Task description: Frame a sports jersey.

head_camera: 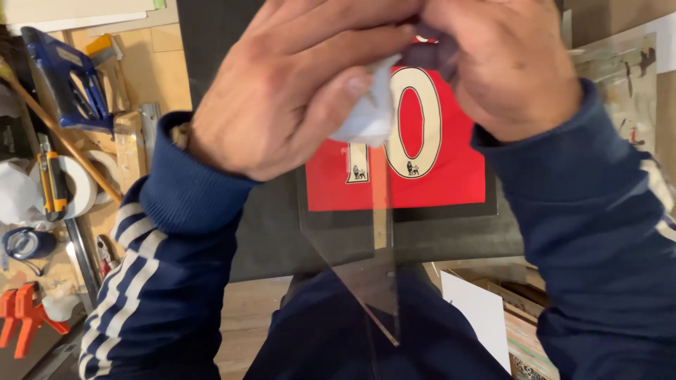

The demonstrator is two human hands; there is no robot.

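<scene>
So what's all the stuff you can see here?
cloth: 1, white, pinched between both hands
clear sheet: 1, see-through, held upright under the hands
red shirt: 1, red with a pale number, lying flat on a black board
black board: 1, black, under the shirt
stapler: 1, blue, upper left on the bench
tape roll: 1, white, left side
knife: 1, yellow and black, lying on the tape roll
stick: 1, wooden, slanting across the left side
clamp: 1, orange, bottom left
white card: 1, white, lower right
sleeves: 2, navy with white stripes
left hand: 1, gripping the cloth
right hand: 1, gripping the cloth
</scene>
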